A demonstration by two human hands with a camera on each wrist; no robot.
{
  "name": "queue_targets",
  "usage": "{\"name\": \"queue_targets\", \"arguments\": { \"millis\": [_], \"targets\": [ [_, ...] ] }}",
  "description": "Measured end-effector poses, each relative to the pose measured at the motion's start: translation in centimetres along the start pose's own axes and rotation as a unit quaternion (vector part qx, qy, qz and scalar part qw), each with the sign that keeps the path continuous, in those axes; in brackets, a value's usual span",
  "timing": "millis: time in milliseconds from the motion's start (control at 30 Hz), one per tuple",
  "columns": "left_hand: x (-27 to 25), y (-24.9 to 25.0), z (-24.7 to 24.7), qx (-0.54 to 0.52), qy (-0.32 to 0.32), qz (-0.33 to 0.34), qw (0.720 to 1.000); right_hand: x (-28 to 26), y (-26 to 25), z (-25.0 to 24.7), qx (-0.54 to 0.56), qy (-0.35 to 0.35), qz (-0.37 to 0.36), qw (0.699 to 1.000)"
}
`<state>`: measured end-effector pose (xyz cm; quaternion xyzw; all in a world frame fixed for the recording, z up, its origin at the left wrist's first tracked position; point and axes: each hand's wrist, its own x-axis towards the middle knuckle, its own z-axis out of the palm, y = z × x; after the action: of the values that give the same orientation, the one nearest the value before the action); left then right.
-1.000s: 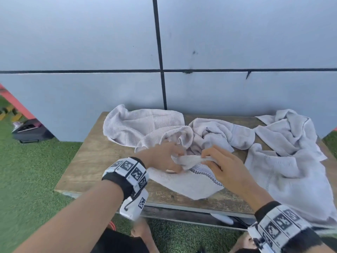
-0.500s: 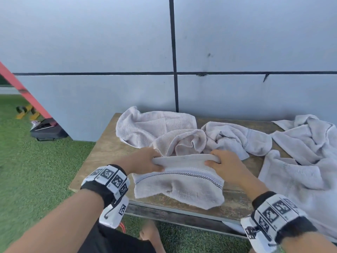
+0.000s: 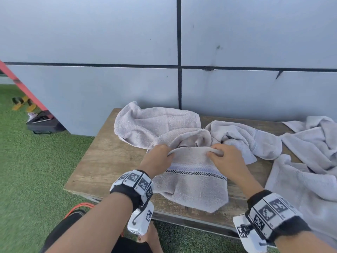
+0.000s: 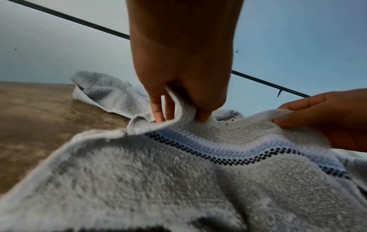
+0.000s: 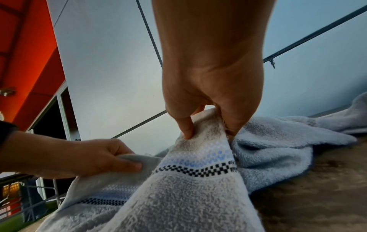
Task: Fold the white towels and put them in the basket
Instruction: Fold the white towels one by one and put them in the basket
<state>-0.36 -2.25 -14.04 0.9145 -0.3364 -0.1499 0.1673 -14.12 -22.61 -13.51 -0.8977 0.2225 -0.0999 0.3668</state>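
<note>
Worn wooden counter [image 3: 109,161] nearest, with green turf [image 3: 27,170] below its front lip. Draped across that lip, the striped towel [image 3: 193,187]: lower hem hanging ragged past the edge, checkered band running across the middle, far edge lifted off the wood. Clamped on that far edge, both hands, left hand [image 3: 158,157] pinching one end with fingers and thumb, right hand [image 3: 228,161] pinching the other end the same way, set apart by the towel's width. Looks like the start of a fold, with nothing squared up yet. Likely to end crooked if brought over from here, given the uneven hem and the slack sag between the two grips. Could also slide off the front onto the turf with any loosening of either pinch, given the overhang. Just behind the knuckles, touching the lifted edge, two crumpled towels [image 3: 156,125] bunched together, easy to snag and drag along on a backward pull, or to get trapped inside the fold. Farther right, a bigger heap of towels [image 3: 310,161] spilling over the counter's side; a careless elbow might tip it down. No basket anywhere in view, so a blind carry ahead and a fair chance of the fold falling open on the way. Beyond everything, a pale panelled wall [image 3: 91,42].
</note>
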Motion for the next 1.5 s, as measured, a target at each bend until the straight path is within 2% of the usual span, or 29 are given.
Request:
{"name": "queue_targets", "arguments": {
  "millis": [200, 367, 467, 600, 733, 900, 1067, 1167, 1333, 1500],
  "targets": [
    [-0.5, -1.5, -2.4, -0.03, 0.06, 0.007, 0.998, 2.4, -0.4, 3.1, -0.027, 0.033, 0.025, 0.999],
    [-1.0, -1.9, -3.6, 0.005, 0.078, -0.009, 0.997, 3.2, -0.9, 4.2, -0.043, 0.056, 0.043, 0.997],
    [-1.2, -2.6, -4.0, -0.009, 0.09, -0.012, 0.996, 3.0, -0.6, 4.4, -0.052, 0.062, 0.045, 0.996],
    [-1.4, -3.4, -4.7, -0.013, 0.078, -0.013, 0.997, 2.6, -0.2, 3.7, -0.004, 0.09, -0.001, 0.996],
    [-1.8, -5.1, -7.0, 0.039, 0.061, 0.0, 0.997, 1.8, -0.5, -0.1, 0.058, 0.116, -0.046, 0.99],
    [-3.6, -3.8, -9.7, 0.109, 0.049, 0.026, 0.992, 0.4, -1.6, -4.8, 0.085, 0.085, -0.104, 0.987],
    [-3.4, -2.5, -6.4, 0.141, 0.0, 0.001, 0.99, -0.6, -1.4, -5.4, 0.021, 0.036, -0.129, 0.991],
    [-2.6, -1.8, -4.6, 0.147, 0.006, 0.008, 0.989, -0.9, -0.5, -4.9, -0.026, 0.002, -0.142, 0.99],
    [0.2, -0.8, -4.1, 0.065, 0.107, -0.002, 0.992, -0.4, 0.4, -4.3, -0.066, -0.011, -0.147, 0.987],
    [2.7, -1.6, -3.6, -0.054, 0.111, 0.027, 0.992, 0.8, 0.5, -3.6, -0.067, -0.028, -0.136, 0.988]
  ]
}}
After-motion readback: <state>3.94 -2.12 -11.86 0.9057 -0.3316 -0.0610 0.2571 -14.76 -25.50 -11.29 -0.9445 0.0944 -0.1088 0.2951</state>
